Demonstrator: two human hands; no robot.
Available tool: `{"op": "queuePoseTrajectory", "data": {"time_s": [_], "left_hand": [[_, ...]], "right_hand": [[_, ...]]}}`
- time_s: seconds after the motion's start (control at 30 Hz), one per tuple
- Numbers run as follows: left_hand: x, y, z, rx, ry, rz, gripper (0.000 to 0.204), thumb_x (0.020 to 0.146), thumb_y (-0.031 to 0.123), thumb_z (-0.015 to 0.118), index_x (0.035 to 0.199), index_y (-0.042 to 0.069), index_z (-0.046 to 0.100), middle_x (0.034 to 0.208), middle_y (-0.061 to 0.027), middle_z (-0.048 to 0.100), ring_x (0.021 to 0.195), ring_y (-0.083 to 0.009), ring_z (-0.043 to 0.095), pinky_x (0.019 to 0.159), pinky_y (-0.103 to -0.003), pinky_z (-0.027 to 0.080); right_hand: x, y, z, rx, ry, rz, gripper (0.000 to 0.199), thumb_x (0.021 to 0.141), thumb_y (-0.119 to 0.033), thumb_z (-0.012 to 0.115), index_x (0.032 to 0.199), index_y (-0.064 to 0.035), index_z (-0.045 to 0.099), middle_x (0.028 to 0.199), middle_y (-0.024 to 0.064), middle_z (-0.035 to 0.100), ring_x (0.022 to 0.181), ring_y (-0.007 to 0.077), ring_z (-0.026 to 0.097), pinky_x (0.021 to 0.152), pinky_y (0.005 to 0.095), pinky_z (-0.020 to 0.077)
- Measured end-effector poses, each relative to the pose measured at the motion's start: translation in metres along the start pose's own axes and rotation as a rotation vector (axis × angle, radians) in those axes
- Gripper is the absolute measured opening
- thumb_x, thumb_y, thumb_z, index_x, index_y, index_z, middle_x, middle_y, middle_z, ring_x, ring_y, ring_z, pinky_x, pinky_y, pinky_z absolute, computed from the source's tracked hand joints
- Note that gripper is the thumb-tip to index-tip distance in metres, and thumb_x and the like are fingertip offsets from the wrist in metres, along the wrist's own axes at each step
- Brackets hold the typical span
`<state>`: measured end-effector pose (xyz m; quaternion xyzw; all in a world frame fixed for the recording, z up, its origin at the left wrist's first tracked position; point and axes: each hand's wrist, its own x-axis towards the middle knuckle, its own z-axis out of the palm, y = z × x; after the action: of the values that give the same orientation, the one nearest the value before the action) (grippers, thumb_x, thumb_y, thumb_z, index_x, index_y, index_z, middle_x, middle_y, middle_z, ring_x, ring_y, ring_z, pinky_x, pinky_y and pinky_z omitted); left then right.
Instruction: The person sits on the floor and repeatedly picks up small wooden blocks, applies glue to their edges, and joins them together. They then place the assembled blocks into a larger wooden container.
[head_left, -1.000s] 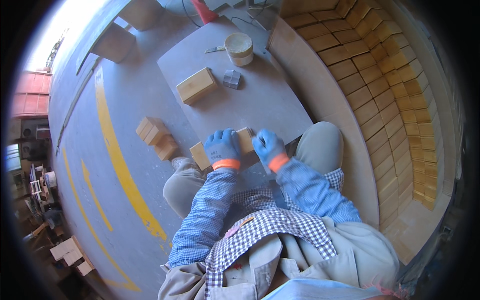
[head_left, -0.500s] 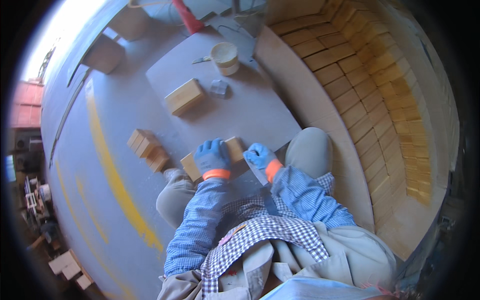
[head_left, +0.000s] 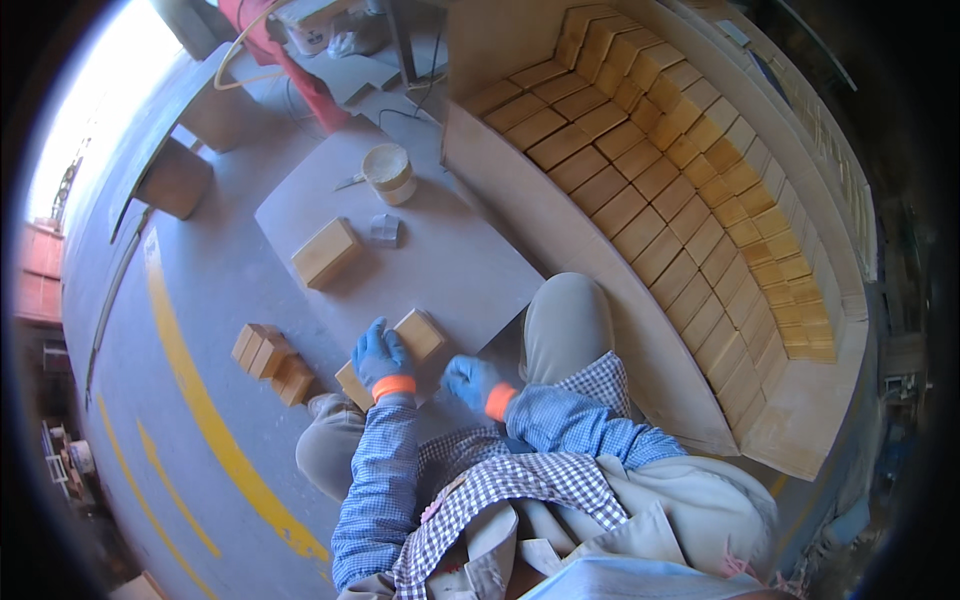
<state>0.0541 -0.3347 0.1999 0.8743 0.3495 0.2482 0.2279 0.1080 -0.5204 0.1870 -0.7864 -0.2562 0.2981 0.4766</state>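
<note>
Across the near part of a grey board [head_left: 470, 265] lies a pale wooden block [head_left: 421, 336]. My left hand [head_left: 381, 358], in a blue glove with an orange cuff, grips its middle from above. My right hand [head_left: 468, 382], gloved alike, is closed just right of the block and nearer my body; whatever its fingers hold is hidden. Farther off on the board sit another wooden block [head_left: 326, 254] and a small grey faceted piece [head_left: 384, 230]. Behind them stands an open tub of pale paste [head_left: 388, 172], with a flat-bladed tool [head_left: 349, 182] beside it.
A large cardboard box [head_left: 600, 262], packed with rows of wooden blocks [head_left: 655, 215], fills the right side. Several loose blocks [head_left: 272, 360] are stacked on the floor by my left knee. A red cloth-like thing [head_left: 300, 85] and a hose stand beyond the board.
The whole view has shifted, showing more of the box. My right hand has drawn back slightly from the block's end, and the flat grey piece below it no longer shows. My left hand stays on the block.
</note>
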Motion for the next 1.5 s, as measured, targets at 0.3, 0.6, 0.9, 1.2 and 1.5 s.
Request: {"op": "queuePoseTrajectory", "data": {"time_s": [0.3, 0.6, 0.9, 1.2, 1.5], "left_hand": [[-0.040, -0.012, 0.000, -0.049, 0.156, -0.057, 0.066, 0.090, 0.025, 0.066, 0.146, 0.006, 0.039, 0.135, -0.0222, 0.050, 0.126, -0.0371, 0.049, 0.108, -0.043, 0.038], [0.003, 0.003, 0.010, -0.012, 0.113, -0.069, 0.041, 0.095, 0.027, 0.059, 0.130, 0.006, 0.057, 0.128, -0.0197, 0.056, 0.120, -0.0384, 0.053, 0.105, -0.044, 0.041], [0.003, 0.001, 0.011, -0.134, 0.131, -0.057, 0.036, 0.098, 0.025, 0.056, 0.127, 0.005, 0.058, 0.123, -0.0197, 0.057, 0.111, -0.0374, 0.059, 0.098, -0.042, 0.047], [0.005, 0.002, 0.009, -0.157, 0.124, -0.080, 0.033, 0.098, 0.024, 0.056, 0.125, 0.005, 0.060, 0.120, -0.0184, 0.058, 0.109, -0.0361, 0.060, 0.097, -0.041, 0.048], [0.006, 0.000, 0.010, -0.130, 0.086, -0.059, 0.033, 0.097, 0.024, 0.055, 0.122, 0.004, 0.059, 0.117, -0.0188, 0.058, 0.107, -0.0368, 0.059, 0.095, -0.042, 0.047]], "right_hand": [[0.077, 0.005, -0.007, 0.342, -0.113, 0.022, 0.014, 0.094, -0.019, 0.066, 0.096, -0.0052, 0.063, 0.084, -0.0022, 0.061, 0.078, 0.0080, 0.055, 0.074, 0.0269, 0.0496], [0.040, -0.025, -0.013, 0.031, 0.035, 0.037, 0.019, 0.088, -0.022, 0.069, 0.085, -0.0038, 0.064, 0.071, 0.0059, 0.063, 0.063, 0.0126, 0.055, 0.063, 0.0314, 0.0502], [0.034, -0.010, -0.008, 0.111, 0.086, 0.005, 0.021, 0.088, -0.024, 0.070, 0.085, -0.0040, 0.065, 0.072, 0.0062, 0.065, 0.064, 0.0127, 0.059, 0.063, 0.0306, 0.0512], [0.030, -0.030, -0.016, 0.063, 0.064, 0.000, 0.020, 0.088, -0.021, 0.070, 0.083, -0.0036, 0.064, 0.068, 0.0055, 0.062, 0.062, 0.0103, 0.056, 0.061, 0.0289, 0.0497], [0.083, -0.045, 0.014, -0.253, 0.281, -0.283, 0.019, 0.086, -0.016, 0.068, 0.077, -0.0064, 0.054, 0.073, 0.0163, 0.060, 0.067, 0.0389, 0.061, 0.059, 0.0459, 0.0488]]}}
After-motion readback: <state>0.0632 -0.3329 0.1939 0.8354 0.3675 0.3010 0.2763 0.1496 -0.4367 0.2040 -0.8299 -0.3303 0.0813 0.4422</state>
